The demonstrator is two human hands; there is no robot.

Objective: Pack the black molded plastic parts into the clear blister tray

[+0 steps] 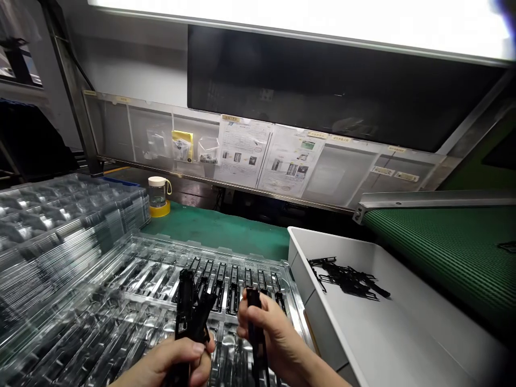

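My left hand point(177, 357) is closed around a few long black plastic frame parts point(186, 301), which fan apart at their upper ends. In my right hand point(272, 322) a single black plastic frame part point(257, 336) stands nearly upright, gripped between thumb and fingers. Both hands are over a clear plastic blister tray point(157, 298) with long slots. Several similar black parts point(234, 290) lie side by side in the tray's far right slots, partly hidden behind my hands.
At right stands a white bin point(342, 344) with a heap of black parts point(350, 279). Beyond it runs a green conveyor belt point(443, 231). Stacked clear trays point(72, 231) rise at left. A bottle point(157, 193) stands on yellow tape at the back of the green table point(217, 228).
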